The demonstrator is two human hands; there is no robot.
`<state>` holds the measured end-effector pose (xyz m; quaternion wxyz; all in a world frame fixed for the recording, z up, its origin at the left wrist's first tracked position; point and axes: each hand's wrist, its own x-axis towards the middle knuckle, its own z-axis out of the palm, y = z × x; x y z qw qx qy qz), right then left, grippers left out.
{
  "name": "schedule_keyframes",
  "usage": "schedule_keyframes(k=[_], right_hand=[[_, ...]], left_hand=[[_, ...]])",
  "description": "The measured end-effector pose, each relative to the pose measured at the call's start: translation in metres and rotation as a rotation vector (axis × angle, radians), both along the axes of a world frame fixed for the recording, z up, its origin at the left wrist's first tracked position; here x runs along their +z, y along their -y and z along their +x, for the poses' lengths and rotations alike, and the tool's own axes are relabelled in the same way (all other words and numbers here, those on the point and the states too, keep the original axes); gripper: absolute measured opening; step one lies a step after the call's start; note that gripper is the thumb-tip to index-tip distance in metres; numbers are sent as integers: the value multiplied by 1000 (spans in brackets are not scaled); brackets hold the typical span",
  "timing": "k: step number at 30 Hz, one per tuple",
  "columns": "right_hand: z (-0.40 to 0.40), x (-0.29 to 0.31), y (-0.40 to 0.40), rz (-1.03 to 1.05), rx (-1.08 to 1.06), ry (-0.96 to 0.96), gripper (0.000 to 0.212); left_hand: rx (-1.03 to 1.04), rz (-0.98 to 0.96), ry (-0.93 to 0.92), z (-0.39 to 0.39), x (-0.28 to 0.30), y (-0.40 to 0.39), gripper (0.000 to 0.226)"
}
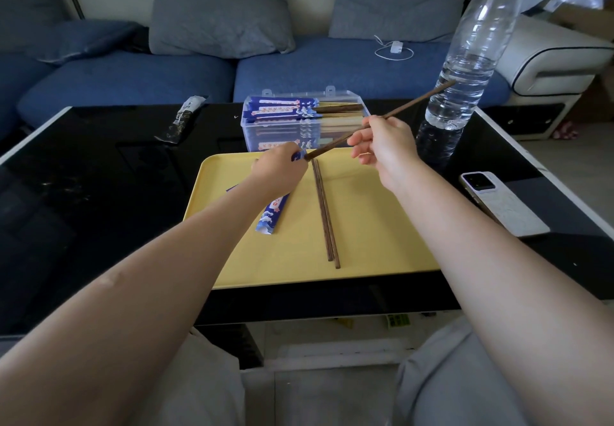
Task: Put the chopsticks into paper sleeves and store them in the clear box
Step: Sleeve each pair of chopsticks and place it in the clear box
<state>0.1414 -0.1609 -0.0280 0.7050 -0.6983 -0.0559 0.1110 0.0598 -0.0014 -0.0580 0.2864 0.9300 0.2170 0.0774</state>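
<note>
The left hand (280, 168) is curled round the upper end of a blue paper sleeve (271, 211), pinching its mouth just above the yellow tray (372, 243). The sleeve runs from that grip down toward the person, its lower end resting on the tray. The right hand (387, 146) pinches a pair of dark wooden chopsticks (335, 142) near their middle, fingers curled about them. These held chopsticks slant from their lower tips, which meet the sleeve mouth at the left hand, up and away to the right, where their far ends cross in front of the water bottle (465, 70).

A second pair of chopsticks (324, 213) lies flat on the tray just right of the sleeve, side by side, long axis running almost straight from the far edge toward the person and leaning slightly right at the near end. That makes two pairs out in the open. A corner of another blue sleeve may show under the left forearm, but it is too hidden to be sure.

Beyond the tray, touching its far edge, stands the clear box (282, 126), open, with several sleeved pairs stacked inside, lying left to right with brown ends pointing right; the count cannot be told.

On the black table (99, 193) a phone (498, 203) lies right of the tray, the tall bottle stands at the far right, and a dark plastic wrapper (182, 120) lies far left. A blue sofa (133, 77) with cushions sits behind, a white charger (395, 48) on its seat.
</note>
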Motion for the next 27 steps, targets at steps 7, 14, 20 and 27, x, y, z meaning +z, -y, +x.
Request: schedule_keyframes(k=[7,14,20,27], right_hand=[[-7,-5,-5,-151,-12,114,24],[-7,-11,-4,-138,-29,-6,23],[-10,-10,-1,-113,162,-109,25],[2,-12,5,89,130,-250,22]], left_hand=[[-34,52,92,-1,4,4,15],[-116,25,155,-4,9,14,16],[-133,-107,127,-5,13,17,15],[-106,-399,25,-7,20,18,15]])
